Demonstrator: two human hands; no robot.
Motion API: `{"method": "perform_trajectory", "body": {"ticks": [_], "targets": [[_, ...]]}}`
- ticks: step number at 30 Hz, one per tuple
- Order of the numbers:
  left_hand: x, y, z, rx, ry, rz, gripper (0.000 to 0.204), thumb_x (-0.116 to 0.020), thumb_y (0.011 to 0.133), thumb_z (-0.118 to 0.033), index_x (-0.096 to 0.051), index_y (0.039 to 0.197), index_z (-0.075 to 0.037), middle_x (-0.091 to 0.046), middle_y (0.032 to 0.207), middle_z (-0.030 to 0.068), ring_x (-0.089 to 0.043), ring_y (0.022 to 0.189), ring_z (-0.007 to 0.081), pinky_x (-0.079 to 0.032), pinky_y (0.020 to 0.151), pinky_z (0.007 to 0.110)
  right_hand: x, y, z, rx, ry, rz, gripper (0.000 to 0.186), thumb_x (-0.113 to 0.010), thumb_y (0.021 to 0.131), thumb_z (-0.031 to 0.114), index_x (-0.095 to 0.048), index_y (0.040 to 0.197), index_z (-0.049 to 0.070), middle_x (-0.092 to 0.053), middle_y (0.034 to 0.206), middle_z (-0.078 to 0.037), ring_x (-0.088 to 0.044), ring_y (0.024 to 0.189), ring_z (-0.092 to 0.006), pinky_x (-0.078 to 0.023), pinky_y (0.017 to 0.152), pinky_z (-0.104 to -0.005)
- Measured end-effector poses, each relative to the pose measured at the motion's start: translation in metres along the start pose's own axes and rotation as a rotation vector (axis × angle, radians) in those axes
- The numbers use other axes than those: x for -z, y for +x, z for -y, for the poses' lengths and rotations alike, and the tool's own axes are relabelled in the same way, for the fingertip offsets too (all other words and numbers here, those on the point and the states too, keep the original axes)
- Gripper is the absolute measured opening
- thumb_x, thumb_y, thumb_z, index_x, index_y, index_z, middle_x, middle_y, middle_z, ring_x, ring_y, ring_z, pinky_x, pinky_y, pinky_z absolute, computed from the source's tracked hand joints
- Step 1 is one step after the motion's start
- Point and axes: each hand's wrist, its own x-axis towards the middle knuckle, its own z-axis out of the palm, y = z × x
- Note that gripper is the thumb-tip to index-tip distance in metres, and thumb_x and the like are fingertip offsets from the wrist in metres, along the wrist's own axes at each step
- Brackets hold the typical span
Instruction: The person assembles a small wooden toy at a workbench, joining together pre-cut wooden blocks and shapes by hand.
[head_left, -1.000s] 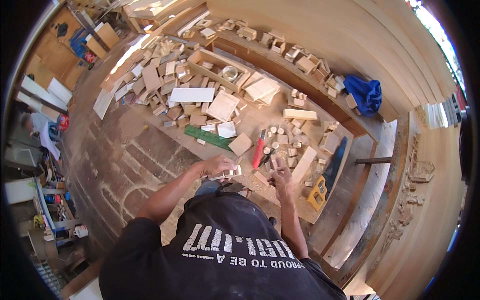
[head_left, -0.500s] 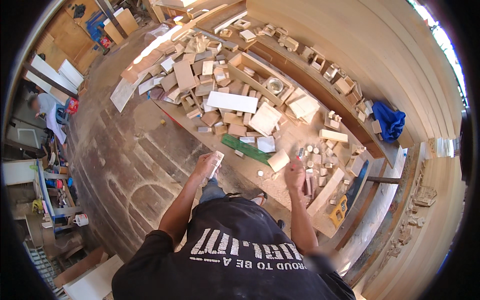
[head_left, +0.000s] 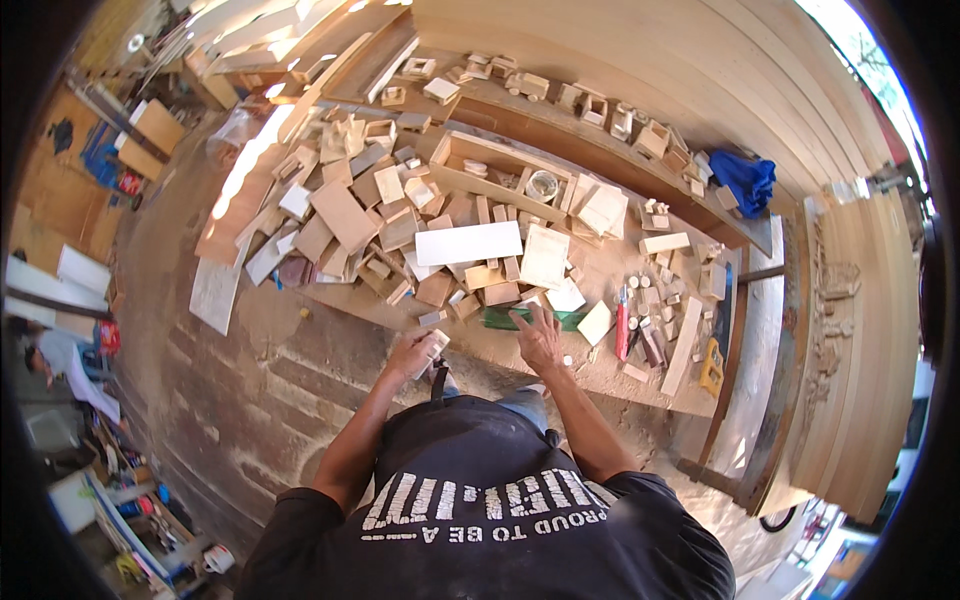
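My left hand (head_left: 406, 361) is closed around a small pale wooden piece (head_left: 438, 343) in front of the bench's near edge. Over the bench, my right hand (head_left: 541, 342) has its fingers apart above a green strip (head_left: 495, 319), covering its middle; whether they touch it I cannot tell. A red-handled tool (head_left: 622, 326) lies to the right of that hand, beside dark-handled tools (head_left: 652, 345). Between them and the green strip is a square pale block (head_left: 595, 323). A white board (head_left: 468, 243) rests on the heap of wood offcuts (head_left: 343, 215).
An open wooden box (head_left: 500, 185) holding a glass jar (head_left: 542, 186) stands behind the heap. Wooden toy vehicles (head_left: 527, 86) line the back shelf, with a blue cloth (head_left: 742, 180) at its right end. A yellow-handled saw (head_left: 711, 367) lies right. Another person (head_left: 75, 375) is far left.
My right hand has let go of the red-handled tool, which now lies on the bench, and has moved left to the green strip. My left hand still holds the wooden piece. The view has shifted.
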Motion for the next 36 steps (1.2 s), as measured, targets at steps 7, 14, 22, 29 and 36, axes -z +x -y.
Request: {"method": "perform_trajectory", "body": {"ticks": [7, 14, 22, 29, 36], "targets": [[0.009, 0.043, 0.006, -0.098, 0.168, 0.034, 0.034, -0.055, 0.101, -0.027, -0.065, 0.118, 0.001, -0.065, 0.077, 0.0039, -0.062, 0.061, 0.0132, -0.047, 0.048, 0.028, 0.021, 0.028, 0.03, -0.299, 0.245, -0.179, 0.039, -0.07, 0.085, 0.016, -0.065, 0.123, 0.008, -0.054, 0.13, -0.014, -0.051, 0.122, -0.0334, -0.041, 0.099, -0.0506], [0.021, 0.023, -0.034, 0.142, 0.079, 0.149, 0.036, -0.055, 0.101, -0.03, -0.065, 0.117, 0.001, -0.064, 0.074, 0.0052, -0.057, 0.053, 0.0123, -0.046, 0.05, 0.028, 0.021, 0.144, 0.036, -0.159, 0.072, -0.23, 0.053, -0.067, 0.083, 0.018, -0.055, 0.133, 0.009, -0.05, 0.139, -0.014, -0.045, 0.131, -0.0339, -0.038, 0.104, -0.0577], [0.055, 0.0, -0.03, -0.018, -0.113, -0.015, 0.026, -0.056, 0.101, -0.026, -0.066, 0.105, -0.001, -0.064, 0.074, 0.007, -0.059, 0.057, 0.0146, -0.046, 0.051, 0.028, 0.004, 0.189, 0.037, -0.259, -0.109, 0.021, 0.076, -0.057, 0.09, 0.039, -0.03, 0.158, 0.018, -0.029, 0.161, -0.017, -0.022, 0.149, -0.0381, -0.015, 0.118, -0.0654], [0.053, -0.016, -0.072, 0.077, -0.116, -0.105, 0.027, -0.056, 0.1, -0.026, -0.067, 0.103, -0.002, -0.067, 0.075, 0.0087, -0.063, 0.057, 0.017, -0.052, 0.051, 0.029, -0.002, 0.18, 0.047, -0.232, 0.022, -0.026, 0.062, -0.059, 0.091, 0.041, -0.05, 0.144, 0.01, -0.033, 0.157, -0.018, -0.025, 0.147, -0.0388, -0.019, 0.117, -0.0631], [0.016, 0.023, -0.096, 0.028, -0.076, 0.059, 0.027, -0.055, 0.101, -0.029, -0.066, 0.103, -0.004, -0.066, 0.075, 0.0057, -0.06, 0.055, 0.0126, -0.048, 0.049, 0.026, 0.018, 0.079, 0.027, -0.444, 0.149, -0.315, 0.042, -0.066, 0.088, 0.025, -0.06, 0.126, 0.01, -0.047, 0.14, -0.014, -0.04, 0.134, -0.0312, -0.031, 0.106, -0.0605]]}}
